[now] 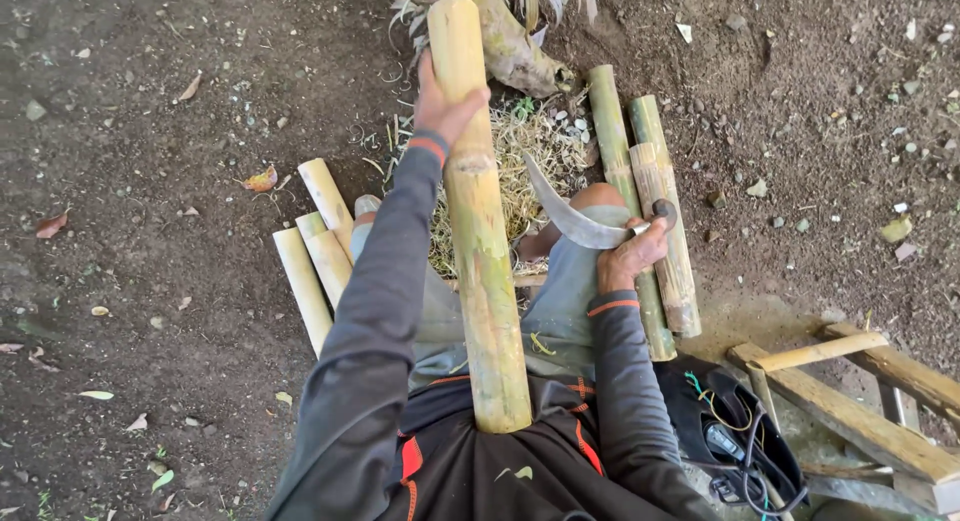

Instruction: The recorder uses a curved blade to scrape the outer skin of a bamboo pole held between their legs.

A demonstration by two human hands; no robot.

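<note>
My left hand [443, 106] grips a long yellow-green bamboo pole [482, 251] near its far end. The pole runs from the ground ahead back to my lap, resting against my body. My right hand [630, 258] holds the handle of a curved sickle [565, 216], its grey blade arcing left toward the pole without touching it. I sit with knees bent in grey shorts; both arms wear dark long sleeves.
Cut bamboo lengths lie on the dirt: three at the left [315, 251] and three at the right [650, 211]. Dry shavings [530, 151] are piled between my feet. A wooden frame [860, 401] and a black bag with cables [735, 436] sit at lower right.
</note>
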